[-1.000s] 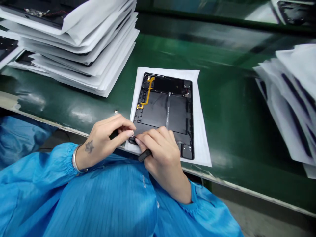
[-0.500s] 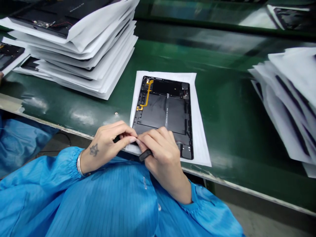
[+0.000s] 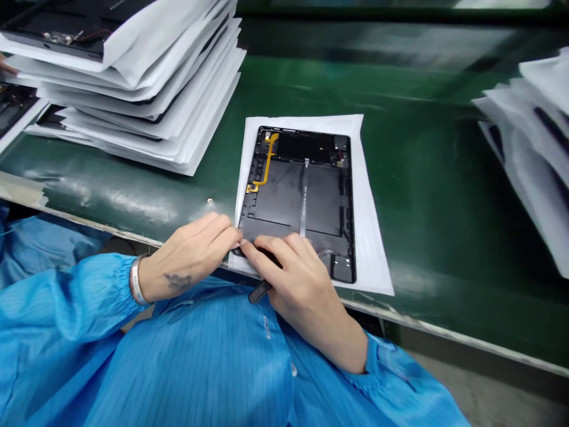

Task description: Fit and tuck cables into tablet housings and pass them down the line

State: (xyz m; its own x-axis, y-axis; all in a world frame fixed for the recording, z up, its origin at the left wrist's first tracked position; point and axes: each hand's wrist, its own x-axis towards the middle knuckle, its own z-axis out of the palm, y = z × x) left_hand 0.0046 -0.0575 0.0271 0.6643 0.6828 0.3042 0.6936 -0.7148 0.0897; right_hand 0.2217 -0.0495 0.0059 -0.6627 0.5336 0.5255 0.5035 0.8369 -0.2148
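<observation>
An open black tablet housing (image 3: 280, 196) with an orange flex cable (image 3: 268, 163) lies on a white foam sheet (image 3: 376, 261) at the bench's near edge. My left hand (image 3: 200, 252) is closed at the housing's near left corner, fingertips pinched together; what they hold is hidden. My right hand (image 3: 302, 273) is wrapped round a slim black tool (image 3: 259, 292), whose end sticks out below the palm; its tip is hidden. The right fingertips meet the left ones at that corner. A thin cable (image 3: 328, 252) shows beside the right knuckles.
To the left stands a tall stack of housings between white sheets (image 3: 178, 112). Another such stack (image 3: 528, 142) leans at the right edge. A tiny metallic part (image 3: 210, 200) lies on the green bench (image 3: 427, 178). Another person's blue sleeve (image 3: 48, 237) is at far left.
Both hands stay at the housing's near left corner. My left hand has rolled over, its fingers closer together, and the right index has stretched toward the corner. The view has shifted slightly.
</observation>
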